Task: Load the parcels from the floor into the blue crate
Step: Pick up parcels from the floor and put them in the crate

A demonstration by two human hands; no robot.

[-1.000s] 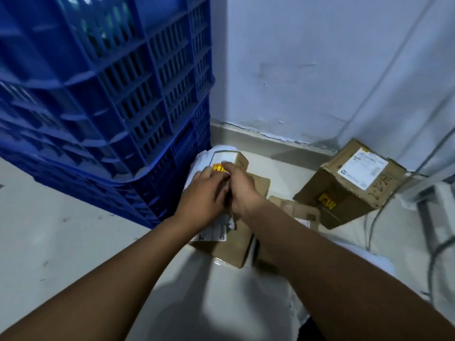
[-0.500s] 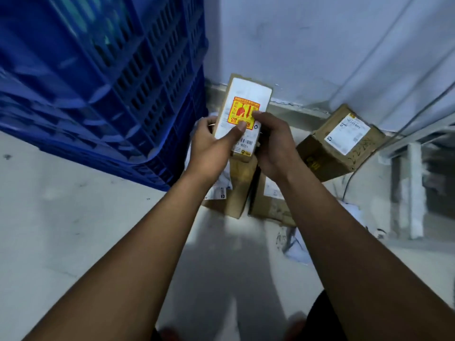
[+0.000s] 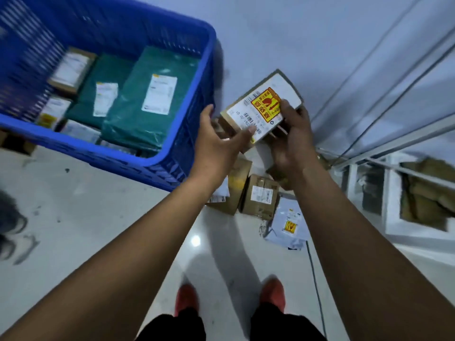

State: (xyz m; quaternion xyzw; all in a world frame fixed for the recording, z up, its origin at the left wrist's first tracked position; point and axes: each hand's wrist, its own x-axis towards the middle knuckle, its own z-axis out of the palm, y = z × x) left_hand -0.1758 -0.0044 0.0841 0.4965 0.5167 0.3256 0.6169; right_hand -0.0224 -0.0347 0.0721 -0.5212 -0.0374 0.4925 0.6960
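Observation:
I hold a small cardboard parcel [image 3: 264,108] with a white label and a yellow-red sticker up in the air, just right of the blue crate [image 3: 172,153]. My right hand [image 3: 291,134] grips its right side, thumb on the label. My left hand [image 3: 218,141] is under its left end, thumb touching the label edge, fingers spread. The crate holds green mailer bags [image 3: 152,104] and small boxes [image 3: 71,70]. On the floor below lie more brown boxes [image 3: 259,196] and a white mailer bag [image 3: 288,226].
A white wall rises behind the parcels, with cables [image 3: 369,77] running down it. A white metal frame [image 3: 394,193] with brown packages inside stands at the right. My red shoes [image 3: 187,300] are on the glossy floor. A dark shape sits at the left edge.
I have stood up and lifted the labelled parcel from the floor pile to crate-rim height. The view now looks down into the crate.

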